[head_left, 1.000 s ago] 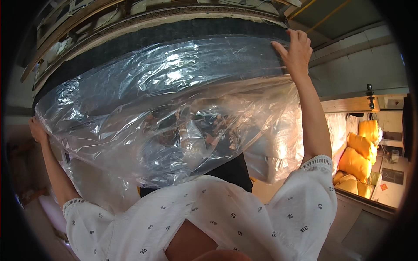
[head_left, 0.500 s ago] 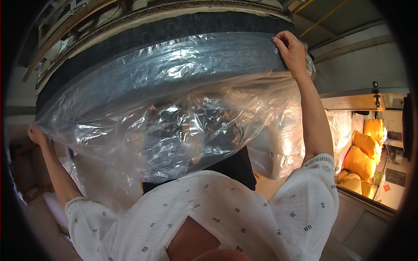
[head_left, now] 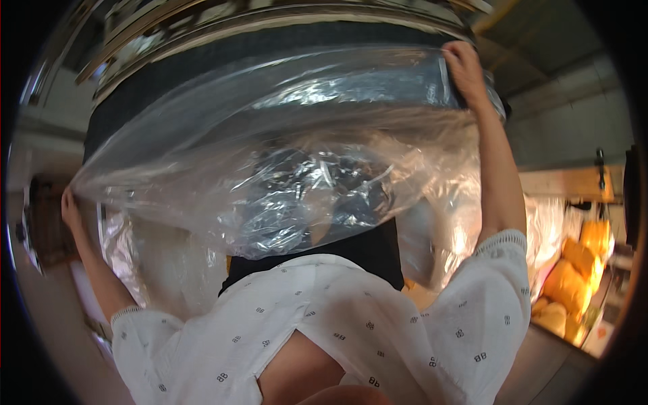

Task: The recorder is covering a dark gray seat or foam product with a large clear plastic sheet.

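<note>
Both hands (head_left: 70,208) (head_left: 466,71) on clr plastic (head_left: 317,175)

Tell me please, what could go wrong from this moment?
The clear film draws to a narrow point at the left hand, so it might tear or slip loose there.

Between that hand and the right hand, the middle is crumpled, so creases may remain if it is laid down like this.

Its lower edge hangs close to the white shirt, so it could catch on the body.
</note>
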